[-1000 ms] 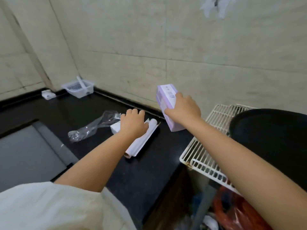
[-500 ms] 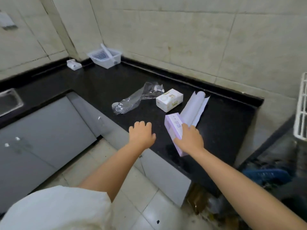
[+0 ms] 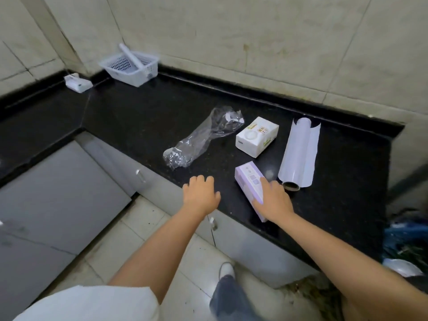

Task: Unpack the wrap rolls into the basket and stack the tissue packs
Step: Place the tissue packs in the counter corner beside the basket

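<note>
My right hand [image 3: 272,201] grips a purple tissue pack [image 3: 248,181] that rests on the black counter [image 3: 143,119] near its front edge. My left hand [image 3: 201,195] hovers empty at the counter edge, fingers curled loosely apart. A white tissue pack [image 3: 256,136] lies beyond the purple one. A white wrap roll [image 3: 298,152] lies to the right, its sheet partly unrolled. A white basket [image 3: 129,68] sits tilted in the far corner with one wrap roll [image 3: 130,56] in it.
An empty clear plastic wrapper [image 3: 203,137] lies left of the white pack. A small white pack [image 3: 77,82] sits at the far left by the wall. Grey cabinet doors [image 3: 58,186] run below the counter. My shoe [image 3: 225,271] stands on the tiled floor.
My right hand brought the purple pack down from the air to the counter front. My left hand left the wrap roll and drew back to the edge. My view swung left and down.
</note>
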The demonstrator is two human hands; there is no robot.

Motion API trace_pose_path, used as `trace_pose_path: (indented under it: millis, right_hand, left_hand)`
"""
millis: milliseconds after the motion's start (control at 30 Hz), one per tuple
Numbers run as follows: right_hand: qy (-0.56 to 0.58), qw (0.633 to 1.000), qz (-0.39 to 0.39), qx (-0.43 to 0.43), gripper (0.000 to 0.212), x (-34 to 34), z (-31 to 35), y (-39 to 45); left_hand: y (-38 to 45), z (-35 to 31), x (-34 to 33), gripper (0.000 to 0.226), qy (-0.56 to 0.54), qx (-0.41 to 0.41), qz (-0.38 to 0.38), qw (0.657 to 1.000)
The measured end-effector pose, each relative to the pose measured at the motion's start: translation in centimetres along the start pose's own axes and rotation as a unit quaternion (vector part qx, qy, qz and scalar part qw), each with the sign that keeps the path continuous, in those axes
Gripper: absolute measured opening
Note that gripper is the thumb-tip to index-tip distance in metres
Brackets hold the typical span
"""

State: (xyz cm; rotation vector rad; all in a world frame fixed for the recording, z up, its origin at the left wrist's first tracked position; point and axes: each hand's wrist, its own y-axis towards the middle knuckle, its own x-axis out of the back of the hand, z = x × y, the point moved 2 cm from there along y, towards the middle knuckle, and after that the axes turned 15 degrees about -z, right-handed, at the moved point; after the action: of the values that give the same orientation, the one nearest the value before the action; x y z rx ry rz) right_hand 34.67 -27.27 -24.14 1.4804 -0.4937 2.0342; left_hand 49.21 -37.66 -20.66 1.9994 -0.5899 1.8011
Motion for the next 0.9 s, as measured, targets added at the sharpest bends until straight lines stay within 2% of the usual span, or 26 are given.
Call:
trace_pose_path:
  millis: [233, 400, 567, 733, 800, 900]
  right_hand:
    - [-0.049, 0.999, 0.007, 0.016, 0.056, -1.3, -1.1, 2.9]
    - [-0.014, 1.000, 0.020, -0.012, 0.060, -0.5, -1.7, 6.2]
    - [0.062, 0.993, -0.061, -0.077, 0.048, 0.6, -2.1, 10.1]
    - [0.113, 0.975, -0.074, -0.177, 0.046, 0.9, -2.2, 15.2]
    - [0.128, 0.964, -0.073, -0.222, 0.052, 0.6, -1.5, 17.7]
    - [0.202, 0.929, -0.016, -0.311, 0.075, -0.6, 0.7, 21.6]
  left_hand:
    - [9.0, -0.6, -0.4, 0.046, 0.008, -0.074, 0.006, 0.997]
    - [14.7, -3.1, -0.9, 0.047, 0.006, -0.143, 0.025, 0.989]
    - [18.1, -4.9, -2.0, 0.048, -0.001, -0.166, 0.049, 0.985]
    - [20.8, -6.6, -2.9, 0.043, -0.045, -0.153, 0.065, 0.985]
    - [21.9, -6.7, -3.0, 0.040, -0.044, -0.145, 0.047, 0.987]
    - [23.4, -5.2, -3.2, 0.042, -0.028, -0.132, 0.034, 0.990]
